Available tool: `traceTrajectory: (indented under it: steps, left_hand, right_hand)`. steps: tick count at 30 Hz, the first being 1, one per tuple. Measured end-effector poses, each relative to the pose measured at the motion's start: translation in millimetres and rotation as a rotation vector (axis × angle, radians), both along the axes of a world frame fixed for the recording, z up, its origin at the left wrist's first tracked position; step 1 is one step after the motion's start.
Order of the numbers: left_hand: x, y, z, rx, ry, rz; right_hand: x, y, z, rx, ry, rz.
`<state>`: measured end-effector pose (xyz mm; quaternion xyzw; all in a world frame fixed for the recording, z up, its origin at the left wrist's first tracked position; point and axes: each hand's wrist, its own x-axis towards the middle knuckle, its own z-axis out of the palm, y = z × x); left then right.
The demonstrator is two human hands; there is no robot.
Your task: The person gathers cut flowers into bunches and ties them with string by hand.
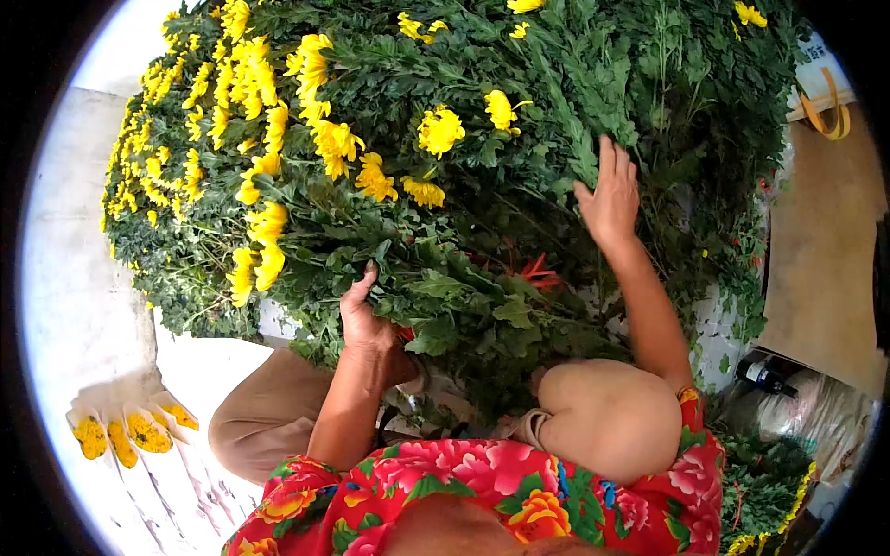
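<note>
My left hand (366, 320) is wrapped round a bunch of yellow chrysanthemums (306, 236), held low in front of my knees. Its blooms point left, and the leafy stem ends spread to the right. Most of the left fingers are hidden under the leaves. Farther up and to the right, my right hand (612, 195) has its fingers stretched out against the green stems of the large chrysanthemum pile (519, 56). Nothing is gripped in that hand. Red strips (538, 272) show among the stems between the two hands.
Paper-wrapped yellow flowers (144, 432) lie at lower left. On the right are a brown cardboard sheet (825, 232), a yellow tape loop (825, 107), a dark bottle (766, 375) and clear plastic wrap (807, 412). More leafy flowers (765, 482) lie at lower right. My bent knees (607, 422) border the pile.
</note>
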<state>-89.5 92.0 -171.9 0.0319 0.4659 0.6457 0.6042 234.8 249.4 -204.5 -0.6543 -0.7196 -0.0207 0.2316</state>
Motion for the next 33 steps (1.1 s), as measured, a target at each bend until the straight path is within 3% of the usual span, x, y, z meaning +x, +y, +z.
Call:
traceTrajectory:
  steps: [2, 3, 4, 6, 7, 10, 12, 14, 16, 17, 18, 21, 22, 24, 25, 26, 27, 30, 32, 33]
  left_hand:
    - [-6, -6, -7, -0.004, -0.009, -0.004]
    - [-8, -6, -11, 0.005, -0.004, 0.003]
    - [-9, -6, -12, 0.010, 0.000, 0.012]
    - [-7, -8, -7, -0.080, 0.007, 0.048]
    - [-4, -5, -5, -0.161, 0.010, 0.078]
    - [-2, 2, -15, -0.032, -0.011, 0.028]
    - [0, 4, -17, -0.041, -0.038, 0.022]
    - [-2, 4, -22, -0.007, -0.072, -0.015]
    - [2, 11, -22, -0.188, -0.024, 0.066]
    - [5, 14, -20, -0.193, -0.044, 0.019]
    - [10, 18, -13, -0.200, -0.059, -0.013]
    - [30, 28, 9, -0.373, 0.070, -0.086]
    - [34, 32, 10, -0.426, 0.060, -0.086]
    - [28, 22, -19, -0.019, -0.013, -0.286]
    - [28, 22, -24, 0.085, -0.111, -0.351]
    - [29, 20, -30, 0.090, -0.111, -0.349]
    - [31, 17, -33, 0.176, 0.102, -0.369]
    - [31, 16, -38, 0.299, 0.151, -0.372]
    - [35, 13, -18, 0.129, -0.181, -0.298]
    - [33, 10, -33, 0.284, -0.048, -0.396]
  right_hand:
    - [31, 22, -37, -0.474, 0.366, -0.024]
    - [32, 16, -29, -0.362, 0.431, -0.001]
    - [35, 14, 3, -0.529, 0.441, -0.042]
    - [60, 10, -6, -0.270, 0.303, 0.001]
    - [76, 9, -12, -0.269, 0.296, -0.005]
    - [114, 21, -10, -0.283, 0.498, 0.039]
    - [128, 14, -4, -0.454, 0.616, 0.040]
    - [112, -1, 32, -0.560, 0.679, 0.069]
    - [103, -17, 35, -0.522, 0.703, -0.043]
    - [102, -27, 20, -0.358, 0.759, -0.023]
    - [98, -38, 5, -0.203, 0.819, 0.008]
    - [31, -83, 49, -0.186, 0.957, 0.194]
    - [21, -93, 54, -0.195, 0.886, 0.250]
    - [-2, -97, 59, -0.194, 0.809, 0.306]
    - [-13, -98, 61, -0.100, 0.646, 0.416]
    - [-21, -99, 61, -0.006, 0.480, 0.518]
    - [-28, -96, 60, -0.062, 0.493, 0.608]
    - [-32, -93, 51, -0.216, 0.515, 0.761]
    - [-36, -98, 56, -0.259, 0.631, 0.666]
    - [-30, -96, 66, -0.380, 0.530, 0.667]
